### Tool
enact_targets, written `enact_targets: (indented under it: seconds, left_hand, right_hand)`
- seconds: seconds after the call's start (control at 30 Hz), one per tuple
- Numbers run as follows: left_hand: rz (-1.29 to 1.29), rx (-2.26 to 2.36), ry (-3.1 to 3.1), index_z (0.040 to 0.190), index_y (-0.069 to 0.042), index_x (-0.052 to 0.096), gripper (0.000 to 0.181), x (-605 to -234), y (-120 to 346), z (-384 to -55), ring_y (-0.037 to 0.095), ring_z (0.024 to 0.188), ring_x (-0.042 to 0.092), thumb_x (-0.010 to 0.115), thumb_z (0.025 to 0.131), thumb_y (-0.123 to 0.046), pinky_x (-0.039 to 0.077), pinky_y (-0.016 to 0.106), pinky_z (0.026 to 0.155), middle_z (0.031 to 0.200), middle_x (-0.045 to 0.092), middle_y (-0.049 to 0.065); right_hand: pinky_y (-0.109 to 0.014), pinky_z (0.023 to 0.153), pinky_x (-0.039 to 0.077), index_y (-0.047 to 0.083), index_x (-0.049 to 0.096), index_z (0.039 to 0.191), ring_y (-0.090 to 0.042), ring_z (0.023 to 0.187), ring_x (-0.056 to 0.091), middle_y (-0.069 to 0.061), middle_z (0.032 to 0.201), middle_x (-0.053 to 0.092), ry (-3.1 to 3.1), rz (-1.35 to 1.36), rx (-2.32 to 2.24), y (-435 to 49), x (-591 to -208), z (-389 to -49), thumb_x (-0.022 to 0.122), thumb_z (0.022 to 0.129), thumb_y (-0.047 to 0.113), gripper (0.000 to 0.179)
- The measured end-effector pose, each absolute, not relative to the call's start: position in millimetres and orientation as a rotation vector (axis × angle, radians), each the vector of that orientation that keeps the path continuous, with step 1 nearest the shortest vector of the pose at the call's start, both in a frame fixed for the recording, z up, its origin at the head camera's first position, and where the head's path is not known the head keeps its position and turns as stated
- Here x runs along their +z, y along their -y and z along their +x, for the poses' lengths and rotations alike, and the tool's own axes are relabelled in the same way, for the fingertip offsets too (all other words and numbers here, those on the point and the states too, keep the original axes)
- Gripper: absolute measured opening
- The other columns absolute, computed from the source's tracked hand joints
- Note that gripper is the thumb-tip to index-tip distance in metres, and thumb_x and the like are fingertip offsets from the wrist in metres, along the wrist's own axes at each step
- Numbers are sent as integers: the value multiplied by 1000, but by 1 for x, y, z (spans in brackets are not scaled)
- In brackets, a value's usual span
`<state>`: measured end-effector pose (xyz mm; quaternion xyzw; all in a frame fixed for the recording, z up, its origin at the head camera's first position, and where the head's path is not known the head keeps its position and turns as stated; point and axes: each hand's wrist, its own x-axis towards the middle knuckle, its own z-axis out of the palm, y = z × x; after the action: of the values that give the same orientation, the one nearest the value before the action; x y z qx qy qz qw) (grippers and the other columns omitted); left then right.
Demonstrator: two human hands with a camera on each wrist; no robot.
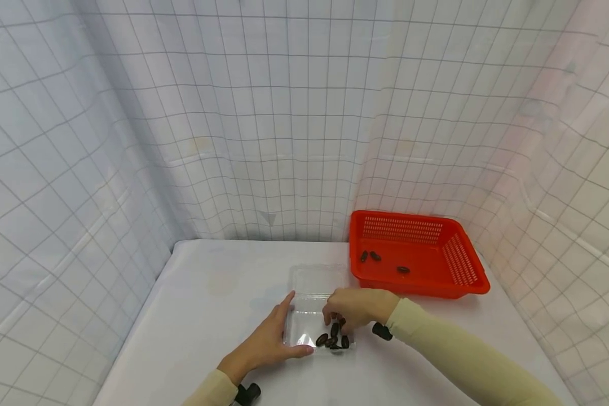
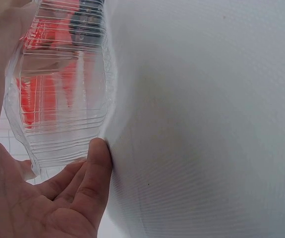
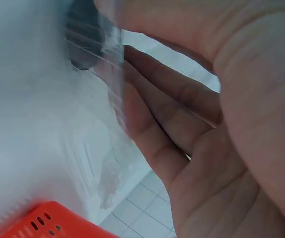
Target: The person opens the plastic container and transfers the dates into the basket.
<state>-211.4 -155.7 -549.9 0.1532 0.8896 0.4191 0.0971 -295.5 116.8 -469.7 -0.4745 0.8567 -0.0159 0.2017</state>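
Note:
A clear plastic clamshell box (image 1: 304, 327) lies on the white table with its lid (image 1: 318, 280) folded back away from the person. My left hand (image 1: 269, 341) holds its left side, thumb along the front edge and fingers at the left wall. In the left wrist view the fingertips (image 2: 98, 148) press the ribbed wall. Several dark brown oval pieces (image 1: 322, 340) are gathered in the front right of the box. My right hand (image 1: 352, 307) reaches down over them, fingertips low among the pieces. I cannot tell whether it pinches one.
A red plastic basket (image 1: 411, 286) with slotted walls stands at the back right, behind the right forearm. A few dark oval pieces (image 1: 403, 269) lie in it. White gridded sheets (image 1: 294, 141) hang close round the back and sides of the table.

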Motion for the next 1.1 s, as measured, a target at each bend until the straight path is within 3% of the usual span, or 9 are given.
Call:
enact_targets:
  seconds: [0.3, 0.7, 0.9, 1.1]
  left_hand:
    - [472, 1248, -2634, 188, -12, 15, 139, -549, 156, -210, 34, 143, 65, 100, 89, -60, 60, 57, 112, 175, 51, 27]
    - [462, 1253, -2621, 188, -12, 15, 139, -549, 156, -210, 34, 145, 64, 99, 89, -60, 61, 56, 112, 176, 49, 26]
    - [462, 1248, -2618, 188, -12, 15, 139, -547, 156, -210, 34, 144, 64, 99, 89, -61, 62, 56, 111, 176, 49, 26]
    - [468, 1242, -2624, 188, -13, 15, 138, -549, 156, -211, 34, 146, 63, 99, 89, -61, 61, 56, 112, 176, 49, 26]
  right_hand:
    - [-19, 89, 60, 23, 89, 123, -1, 89, 64, 9, 104, 81, -2412, -1286, -11, -114, -474, -294, 100, 93, 13, 33]
    - [-16, 93, 61, 19, 88, 126, -4, 93, 67, 4, 110, 83, -2406, -1375, -105, -112, -479, -297, 92, 102, 12, 26]
    - [-17, 93, 62, 23, 88, 127, -2, 95, 68, 6, 113, 84, -2428, -1335, -56, -114, -478, -292, 99, 96, 17, 33]
    - [-17, 91, 61, 24, 88, 126, -1, 92, 64, 8, 109, 82, -2421, -1356, -33, -110, -481, -291, 99, 94, 9, 37]
